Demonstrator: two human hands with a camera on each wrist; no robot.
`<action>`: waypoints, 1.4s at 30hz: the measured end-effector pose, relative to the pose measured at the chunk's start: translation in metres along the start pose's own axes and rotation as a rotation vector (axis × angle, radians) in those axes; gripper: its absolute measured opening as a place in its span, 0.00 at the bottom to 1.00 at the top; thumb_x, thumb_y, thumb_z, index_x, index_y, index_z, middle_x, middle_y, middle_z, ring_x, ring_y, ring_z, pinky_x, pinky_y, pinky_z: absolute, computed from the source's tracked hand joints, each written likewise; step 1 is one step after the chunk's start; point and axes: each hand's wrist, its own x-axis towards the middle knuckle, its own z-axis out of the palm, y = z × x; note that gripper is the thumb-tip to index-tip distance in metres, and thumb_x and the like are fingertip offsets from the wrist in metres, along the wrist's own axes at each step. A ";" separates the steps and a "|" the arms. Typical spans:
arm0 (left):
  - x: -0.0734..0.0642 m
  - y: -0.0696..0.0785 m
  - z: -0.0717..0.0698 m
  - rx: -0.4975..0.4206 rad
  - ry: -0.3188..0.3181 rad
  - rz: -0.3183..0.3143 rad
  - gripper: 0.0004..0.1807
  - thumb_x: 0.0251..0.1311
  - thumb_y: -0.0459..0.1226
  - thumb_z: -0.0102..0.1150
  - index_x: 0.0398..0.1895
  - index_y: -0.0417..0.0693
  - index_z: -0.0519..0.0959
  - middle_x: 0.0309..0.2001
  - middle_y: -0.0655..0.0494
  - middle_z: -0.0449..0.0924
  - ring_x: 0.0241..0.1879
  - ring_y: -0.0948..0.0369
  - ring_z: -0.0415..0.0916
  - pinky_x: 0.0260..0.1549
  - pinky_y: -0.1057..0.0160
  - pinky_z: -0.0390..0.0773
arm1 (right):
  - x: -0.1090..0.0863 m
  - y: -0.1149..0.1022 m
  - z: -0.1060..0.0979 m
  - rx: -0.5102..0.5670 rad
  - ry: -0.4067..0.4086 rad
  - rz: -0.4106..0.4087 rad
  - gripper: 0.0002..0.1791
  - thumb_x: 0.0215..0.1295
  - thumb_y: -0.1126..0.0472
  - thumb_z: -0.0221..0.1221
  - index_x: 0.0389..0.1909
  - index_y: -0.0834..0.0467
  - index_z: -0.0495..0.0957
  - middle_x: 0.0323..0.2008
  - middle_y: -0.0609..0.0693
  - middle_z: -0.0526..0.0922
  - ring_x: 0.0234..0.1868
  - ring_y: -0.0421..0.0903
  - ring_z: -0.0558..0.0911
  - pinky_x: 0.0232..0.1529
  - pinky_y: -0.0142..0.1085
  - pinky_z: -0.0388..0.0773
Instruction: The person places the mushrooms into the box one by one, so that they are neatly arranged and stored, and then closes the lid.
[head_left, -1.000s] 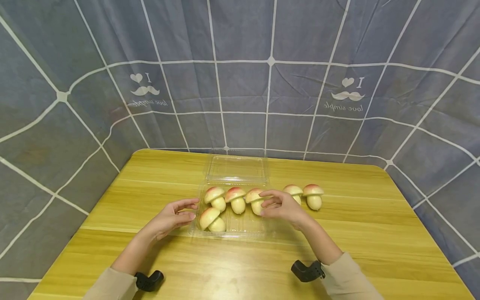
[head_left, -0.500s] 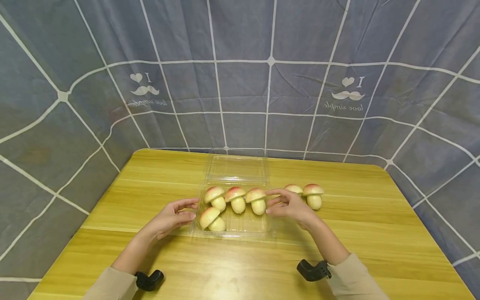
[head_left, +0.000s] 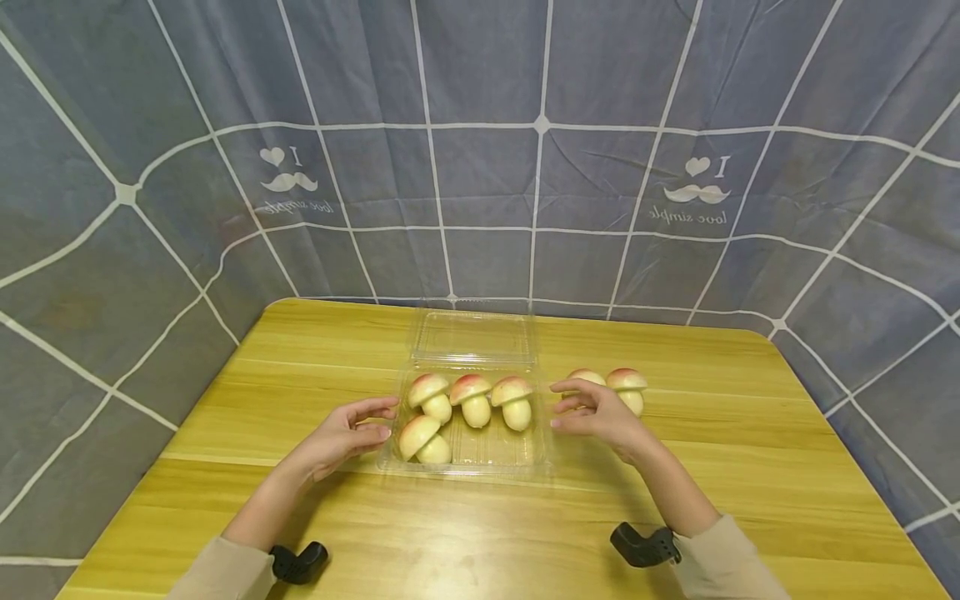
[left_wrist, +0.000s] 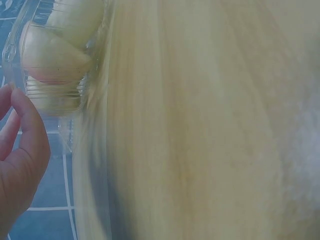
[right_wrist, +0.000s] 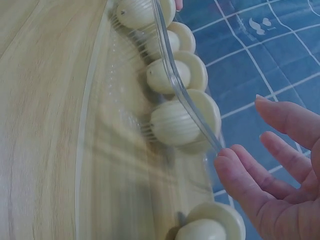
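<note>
Several mushroom-shaped pieces point(head_left: 474, 400), cream with red-tinged caps, lie in a clear plastic clamshell box point(head_left: 487, 468). They form a row along its back, with one more piece point(head_left: 424, 440) at the front left. My left hand point(head_left: 341, 437) stays at the box's left rim, thumb and forefinger apart, fingertips at the edge. Right of the box, my right hand point(head_left: 600, 421) holds nothing, its fingers loosely bent. Just behind it are two loose mushroom pieces, the nearer one point(head_left: 587, 377) partly hidden by the hand and the other point(head_left: 627, 387) beside it.
The box's clear lid point(head_left: 474, 337) is folded back behind it on the wooden table point(head_left: 480, 533). A grey-blue checked curtain point(head_left: 487, 183) hangs along the back and sides. Each wrist carries a black camera mount point(head_left: 298, 563).
My right hand has let go of the back row's right-hand mushroom piece and moved right, out of the box, toward the loose pieces. The left hand has kept its place.
</note>
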 end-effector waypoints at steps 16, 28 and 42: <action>0.000 -0.001 -0.001 0.002 0.004 -0.001 0.34 0.61 0.31 0.56 0.67 0.28 0.55 0.57 0.35 0.60 0.41 0.66 0.73 0.40 0.70 0.76 | -0.013 0.009 -0.019 -0.006 0.043 -0.007 0.34 0.56 0.64 0.64 0.62 0.69 0.63 0.50 0.72 0.71 0.44 0.53 0.78 0.44 0.43 0.78; 0.000 -0.001 -0.001 0.006 -0.002 0.005 0.33 0.62 0.31 0.56 0.67 0.28 0.55 0.58 0.33 0.58 0.45 0.64 0.72 0.42 0.69 0.76 | -0.021 0.013 -0.031 -0.016 0.062 0.013 0.34 0.57 0.64 0.63 0.63 0.70 0.61 0.49 0.70 0.71 0.43 0.49 0.77 0.46 0.45 0.77; 0.001 -0.002 -0.001 0.006 -0.001 0.007 0.33 0.62 0.31 0.55 0.67 0.28 0.55 0.58 0.33 0.58 0.43 0.65 0.72 0.40 0.69 0.76 | -0.027 0.021 -0.045 -0.012 0.069 0.014 0.35 0.58 0.65 0.62 0.64 0.71 0.60 0.50 0.72 0.70 0.42 0.49 0.78 0.46 0.49 0.77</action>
